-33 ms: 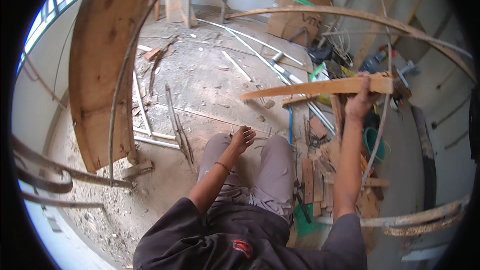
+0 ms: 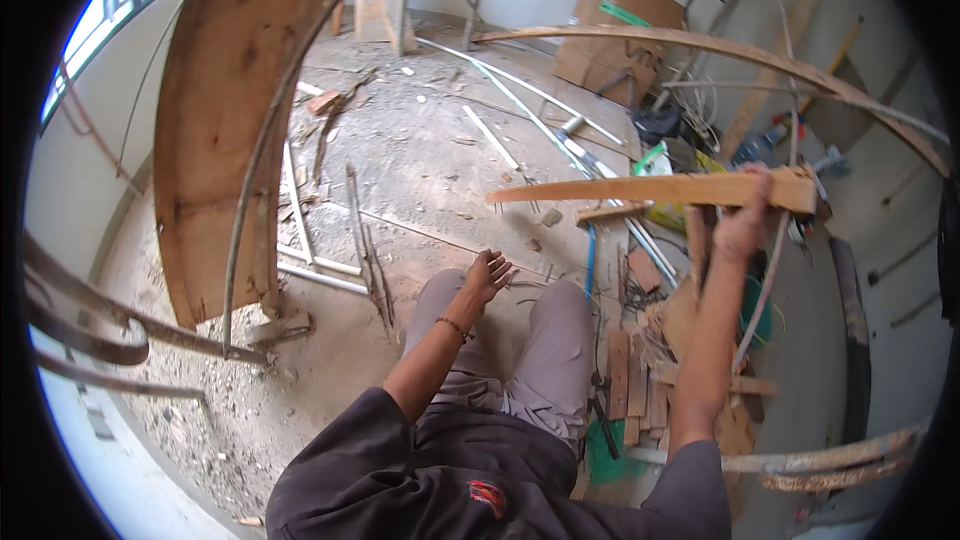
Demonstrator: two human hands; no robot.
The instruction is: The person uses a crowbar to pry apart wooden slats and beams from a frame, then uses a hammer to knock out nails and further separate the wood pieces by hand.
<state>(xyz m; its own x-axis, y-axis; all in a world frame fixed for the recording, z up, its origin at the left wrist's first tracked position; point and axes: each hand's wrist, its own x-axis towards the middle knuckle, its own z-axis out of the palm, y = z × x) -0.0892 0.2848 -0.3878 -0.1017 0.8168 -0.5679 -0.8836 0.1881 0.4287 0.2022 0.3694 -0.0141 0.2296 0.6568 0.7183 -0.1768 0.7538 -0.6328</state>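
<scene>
My right hand [image 2: 742, 225] is wrapped round the right end of a pale wooden board [image 2: 650, 187], held up level over the floor. The board narrows toward its left tip, where thin dark nail-like points show beneath it. Over my left knee hovers my left hand [image 2: 487, 276], holding nothing, its fingers stretched out and a beaded bracelet on the wrist. Below the raised board lie short wood offcuts [image 2: 620, 370], heaped to the right of my knees.
A wide plank [image 2: 215, 140] stands upright at left beside curved metal bars [image 2: 90, 335]. White pipes [image 2: 490, 135] and rubble are scattered across the dusty floor. A cardboard box [image 2: 615, 30] leans at the back wall. A long curved strip [image 2: 700, 38] arches across the upper right.
The whole view has shifted slightly, so the surroundings sit a little to the right and lower. The board is still in my right hand, its left end nearly unchanged in the picture.
</scene>
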